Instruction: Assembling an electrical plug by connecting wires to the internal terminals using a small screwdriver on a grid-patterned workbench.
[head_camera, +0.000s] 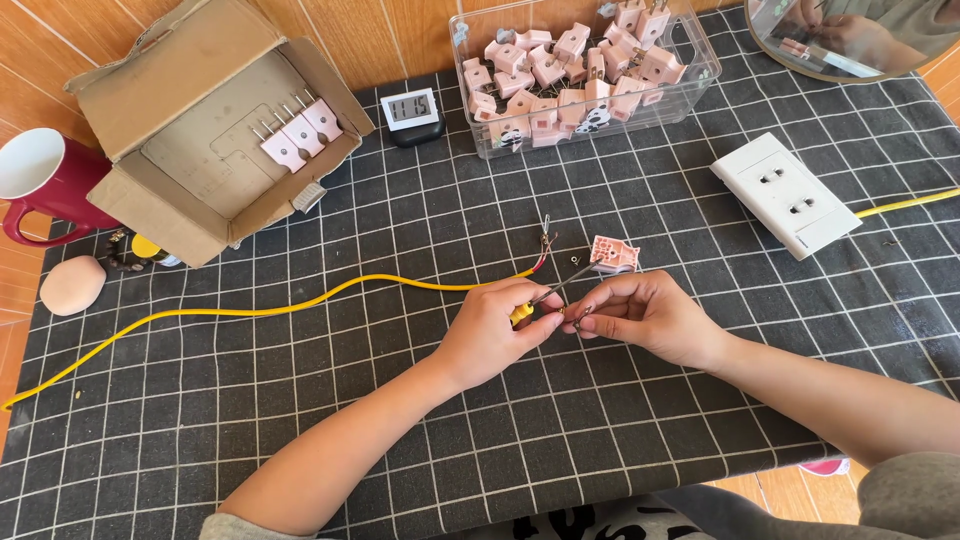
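two hands (500, 330) (640, 315) meet; screwdriver (545, 298) pinched between fingers (575, 318), pink plug (613, 254) just beyond.

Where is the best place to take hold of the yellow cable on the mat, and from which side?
Probably grip the yellow cable on its insulated run just left of the left hand, coming from above: it lies flat and free there. Its far end shows bare stripped wires, a poor place for fingers.

A home workbench for small electrical assembly: a desk (300, 420) under a black grid cloth, set on wood flooring, carries a clear bin (585, 75) of pink plugs, a cardboard box (190, 150), a white socket (785, 195), yellow cable (250, 310) and a red mug (45, 185).
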